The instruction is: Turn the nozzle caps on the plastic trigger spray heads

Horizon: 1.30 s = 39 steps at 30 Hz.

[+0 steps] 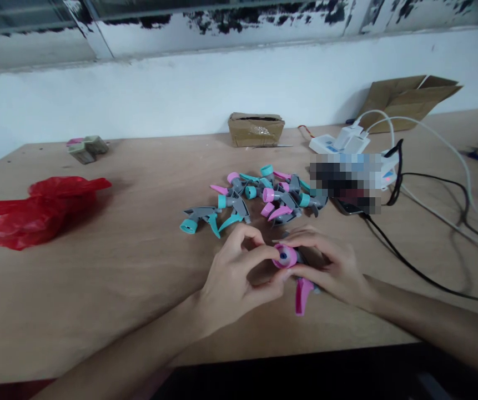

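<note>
L hand point(239, 272) and R hand point(331, 268) both pinch pink sprayer head point(285, 256). Judged light, rigid, smooth plastic; grip near top, not by thin trigger point(302, 294). Spare heads point(259, 197) piled just beyond.

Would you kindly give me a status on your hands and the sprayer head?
Left hand and right hand grip pink-and-grey plastic trigger sprayer head. Pink trigger points down. Pile of teal and pink sprayer heads just beyond.
</note>
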### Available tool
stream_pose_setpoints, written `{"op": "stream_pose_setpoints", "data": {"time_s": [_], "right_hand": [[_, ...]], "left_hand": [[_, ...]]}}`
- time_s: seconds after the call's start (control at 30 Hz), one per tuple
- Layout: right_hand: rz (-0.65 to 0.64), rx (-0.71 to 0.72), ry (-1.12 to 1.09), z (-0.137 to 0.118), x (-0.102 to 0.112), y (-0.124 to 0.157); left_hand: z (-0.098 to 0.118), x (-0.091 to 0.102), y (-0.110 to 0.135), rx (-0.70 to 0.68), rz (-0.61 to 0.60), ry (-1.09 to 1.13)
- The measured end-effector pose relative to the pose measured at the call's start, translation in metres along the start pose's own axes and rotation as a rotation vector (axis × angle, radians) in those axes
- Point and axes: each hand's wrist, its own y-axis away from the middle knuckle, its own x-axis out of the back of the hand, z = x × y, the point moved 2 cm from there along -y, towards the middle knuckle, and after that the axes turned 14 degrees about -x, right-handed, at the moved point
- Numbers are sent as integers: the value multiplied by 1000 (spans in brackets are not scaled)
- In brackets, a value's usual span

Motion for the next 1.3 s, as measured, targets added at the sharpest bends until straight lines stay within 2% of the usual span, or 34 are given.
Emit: {"op": "stream_pose_setpoints", "data": {"time_s": [0.17,0.3,0.43,0.63,0.77,0.9,0.97,1.03,1.13,1.3], "right_hand": [[29,-61,23,6,-1,-2],[-43,27,41,2,-8,-4],[-67,62,92,-1,-11,-4],[-62,47,124,-1,-8,-4],[4,47,120,-1,-1,-6],[42,-8,174,3,2,-9],[43,-18,188,4,2,-10],[34,-16,191,4,1,-10],[28,-1,191,3,0,-10],[51,18,218,5,1,-12]], "left_hand": [[0,-1,1,60,-50,112],[-5,-4,-1,252,-10,169],[-8,-7,-2,432,-78,265],[-3,-4,7,511,-89,356],[-1,16,20,584,-42,333],[-7,56,33,653,110,246],[-15,77,41,737,184,136],[-24,91,49,781,207,111],[-36,99,63,828,237,79],[-41,95,74,797,109,-177]]}}
